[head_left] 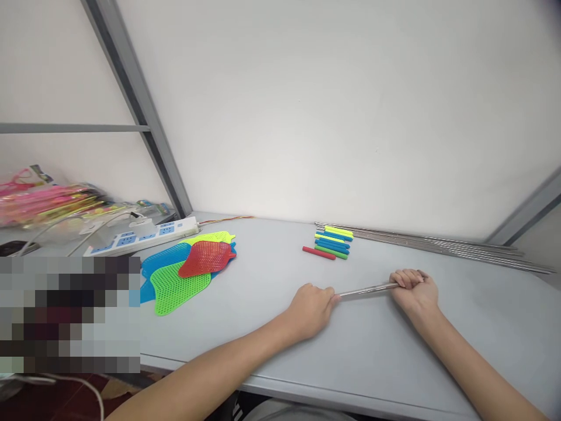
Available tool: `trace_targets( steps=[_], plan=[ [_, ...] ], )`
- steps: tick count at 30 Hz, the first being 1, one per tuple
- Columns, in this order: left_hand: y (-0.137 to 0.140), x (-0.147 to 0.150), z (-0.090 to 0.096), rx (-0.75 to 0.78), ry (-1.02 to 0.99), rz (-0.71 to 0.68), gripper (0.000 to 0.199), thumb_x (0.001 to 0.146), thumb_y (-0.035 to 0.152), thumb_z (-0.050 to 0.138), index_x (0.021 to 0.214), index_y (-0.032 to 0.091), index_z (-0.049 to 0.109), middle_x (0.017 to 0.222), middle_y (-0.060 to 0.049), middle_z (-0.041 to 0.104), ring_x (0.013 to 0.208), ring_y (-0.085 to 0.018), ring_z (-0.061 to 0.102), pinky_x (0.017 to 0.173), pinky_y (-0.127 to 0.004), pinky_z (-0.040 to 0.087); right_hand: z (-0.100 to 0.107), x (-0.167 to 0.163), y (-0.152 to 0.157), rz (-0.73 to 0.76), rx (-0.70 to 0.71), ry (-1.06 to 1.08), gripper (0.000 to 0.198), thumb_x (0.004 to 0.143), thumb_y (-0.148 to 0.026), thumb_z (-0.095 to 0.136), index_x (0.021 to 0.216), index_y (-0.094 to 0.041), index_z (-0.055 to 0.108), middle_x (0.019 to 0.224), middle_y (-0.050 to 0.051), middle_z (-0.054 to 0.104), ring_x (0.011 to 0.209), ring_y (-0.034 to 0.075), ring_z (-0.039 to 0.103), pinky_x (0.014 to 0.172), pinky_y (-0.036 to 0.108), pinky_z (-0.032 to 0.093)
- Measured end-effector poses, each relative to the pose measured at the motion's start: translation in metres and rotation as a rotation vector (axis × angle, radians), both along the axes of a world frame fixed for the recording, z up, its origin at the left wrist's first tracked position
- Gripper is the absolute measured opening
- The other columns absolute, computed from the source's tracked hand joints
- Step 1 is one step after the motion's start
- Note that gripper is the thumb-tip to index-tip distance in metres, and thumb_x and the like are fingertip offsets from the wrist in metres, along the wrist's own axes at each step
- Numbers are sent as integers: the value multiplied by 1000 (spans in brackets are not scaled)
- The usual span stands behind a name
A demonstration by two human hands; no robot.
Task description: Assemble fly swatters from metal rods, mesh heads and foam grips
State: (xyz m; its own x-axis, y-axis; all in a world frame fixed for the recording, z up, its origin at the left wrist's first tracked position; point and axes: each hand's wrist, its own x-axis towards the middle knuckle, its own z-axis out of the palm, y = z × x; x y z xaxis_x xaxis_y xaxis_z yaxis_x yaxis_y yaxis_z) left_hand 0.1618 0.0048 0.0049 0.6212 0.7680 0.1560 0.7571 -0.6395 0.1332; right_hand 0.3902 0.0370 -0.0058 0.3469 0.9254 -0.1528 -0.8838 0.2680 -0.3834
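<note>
A thin silver metal rod (366, 290) stretches between my two hands above the grey table. My left hand (312, 310) is closed around its left end, which the fingers hide. Fingers curled and palm turned up, my right hand (414, 290) grips the right end. Beyond the rod lies a red handle tube (319, 253), beside a small pile of blue, yellow and green handle tubes (333, 242). Several long metal rods (438, 245) lie along the wall, behind my right hand.
To the left, a red fly swatter head (208, 258) overlaps a green fly swatter head (179, 289) and blue and yellow ones. Behind them is a white power strip (149, 235). Plastic-wrapped goods (56, 202) fill the far left. A grey metal post (140, 105) rises at the table's back.
</note>
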Motion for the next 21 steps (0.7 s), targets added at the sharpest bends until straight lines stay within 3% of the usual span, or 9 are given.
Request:
trace_targets(
  steps=[11, 21],
  plan=[
    [1, -3, 0, -49, -23, 5, 44, 84, 35, 7, 70, 18, 45, 57, -1, 53, 54, -14, 47, 54, -24, 32, 2, -1, -2, 15, 19, 87, 23, 62, -11, 30, 49, -17, 12, 39, -6, 7, 33, 8, 9, 30, 21, 18],
    [1, -3, 0, -63, -50, 12, 44, 85, 34, 8, 70, 18, 47, 59, 0, 53, 54, -12, 47, 55, -24, 34, 2, -5, -3, 64, 64, 37, 24, 63, -12, 30, 49, -17, 11, 41, -6, 4, 33, 8, 9, 30, 21, 19]
  ],
)
